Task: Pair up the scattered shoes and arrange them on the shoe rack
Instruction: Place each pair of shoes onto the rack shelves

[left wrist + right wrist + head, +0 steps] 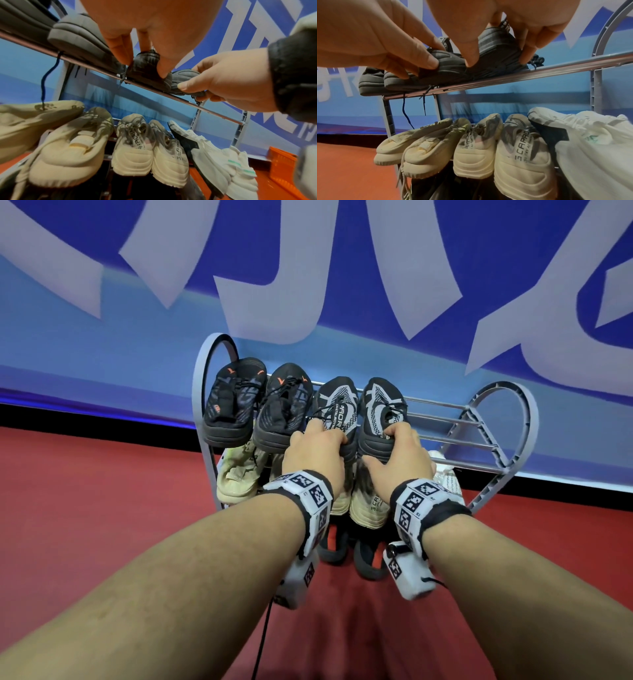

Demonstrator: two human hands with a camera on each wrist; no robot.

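Observation:
A grey shoe rack (507, 419) stands against the blue wall. Two black-and-white knit shoes sit side by side on its top shelf, heels toward me. My left hand (322, 436) grips the heel of the left one (337, 402), thumb and fingers pinching it in the left wrist view (142, 63). My right hand (394, 446) grips the heel of the right shoe (383, 402), fingers curled round it in the right wrist view (498, 54). Both heels rest on the front rail (539, 73). A black-and-orange pair (257, 402) sits to their left.
The middle shelf holds beige shoes (423, 152), a cream-grey pair (513, 155) and a white shoe (590, 142). Dark shoes with red (370, 556) stand lower down. The top shelf's right part (452, 422) is bare bars. An orange basket (281, 161) sits on the red floor.

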